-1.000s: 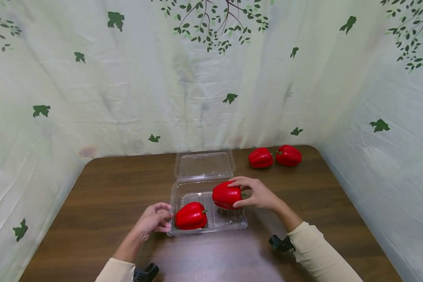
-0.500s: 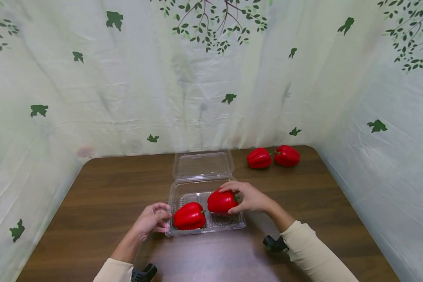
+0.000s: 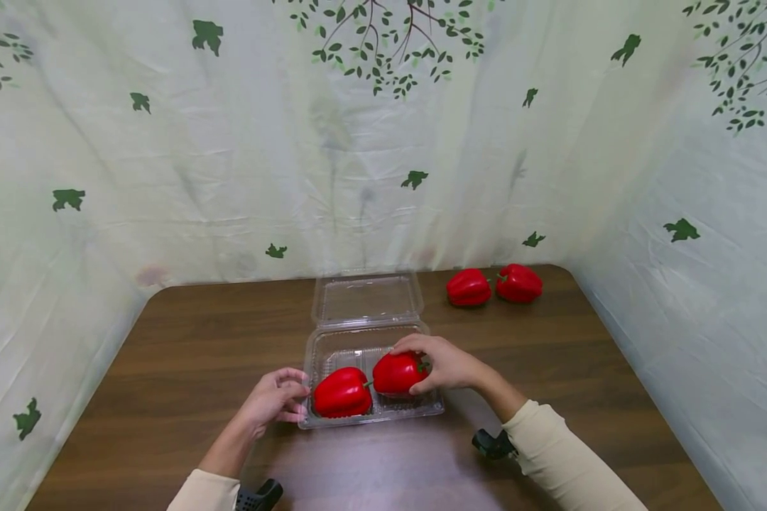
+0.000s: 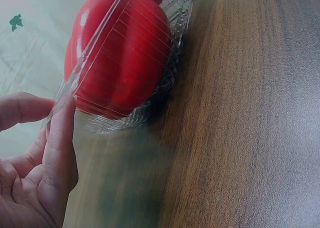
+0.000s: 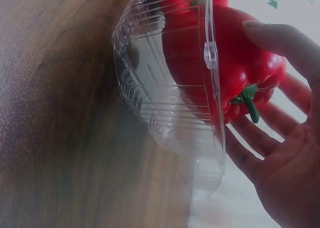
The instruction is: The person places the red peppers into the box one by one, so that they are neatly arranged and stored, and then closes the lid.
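A clear plastic clamshell container lies on the table with its lid folded back, away from me. One red bell pepper rests in its left half, stem toward the right. My right hand grips a second red bell pepper by its stem end, thumb on the near side and fingers over the far side. In the right wrist view this pepper is partly below the container's rim; its green stem faces the palm. My left hand pinches the container's left rim between thumb and fingers, as the left wrist view shows.
Two more red bell peppers, one beside the other, lie at the back right of the brown wooden table. A pale curtain with leaf prints hangs behind the table and along its sides.
My right hand has moved left and down with its pepper, bringing it lower into the container's right half, close to the first pepper. The left hand keeps its hold on the rim.
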{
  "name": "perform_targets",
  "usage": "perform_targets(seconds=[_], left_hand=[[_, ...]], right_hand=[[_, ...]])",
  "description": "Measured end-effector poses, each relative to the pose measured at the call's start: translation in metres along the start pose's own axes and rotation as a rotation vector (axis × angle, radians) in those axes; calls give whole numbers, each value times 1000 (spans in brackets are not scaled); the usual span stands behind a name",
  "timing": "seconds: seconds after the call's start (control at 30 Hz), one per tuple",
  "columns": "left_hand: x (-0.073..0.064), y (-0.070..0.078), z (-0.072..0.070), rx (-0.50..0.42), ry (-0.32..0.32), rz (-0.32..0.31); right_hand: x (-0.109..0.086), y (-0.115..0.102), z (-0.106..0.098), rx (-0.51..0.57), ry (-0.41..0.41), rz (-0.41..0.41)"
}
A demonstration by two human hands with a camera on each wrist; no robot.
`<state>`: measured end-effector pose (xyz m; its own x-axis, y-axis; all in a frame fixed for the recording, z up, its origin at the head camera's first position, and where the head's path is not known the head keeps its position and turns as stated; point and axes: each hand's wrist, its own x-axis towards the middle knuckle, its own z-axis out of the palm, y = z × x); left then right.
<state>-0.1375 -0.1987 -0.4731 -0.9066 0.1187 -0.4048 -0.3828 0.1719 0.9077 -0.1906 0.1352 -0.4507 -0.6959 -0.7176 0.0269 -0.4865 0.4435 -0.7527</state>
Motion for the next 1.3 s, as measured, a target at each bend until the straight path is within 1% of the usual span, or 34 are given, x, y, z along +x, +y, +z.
perform_targets(seconds=[0.23,0.37,0.5,0.57,0.67,0.83,0.97,1.1,1.3], left_hand=[[0,0,-1,0,0,-2],[0,0,-1,2,0,-3],[0,1,0,3,1,-3],[0,1,0,3,0,-1],[0,1,0,3,1,-2],[0,0,0,5,2,-8],[0,-1,0,5,-1,-7],[1,-1,0,2,-4,-5],[1,0,0,5,8,-14]], right_hand=[[2,0,0,-34,-36,-6],[4,-2,1,-41,-54,-23],[4,-1,5,-56,-52,-31],[4,1,6,-80,-41,-47],[4,2,8,-78,-46,-50],[4,0,10,-62,-87,-10],[3,0,10,-73,-108,-13],[4,2,9,-61,-114,-12],[4,2,8,-39,-123,12]])
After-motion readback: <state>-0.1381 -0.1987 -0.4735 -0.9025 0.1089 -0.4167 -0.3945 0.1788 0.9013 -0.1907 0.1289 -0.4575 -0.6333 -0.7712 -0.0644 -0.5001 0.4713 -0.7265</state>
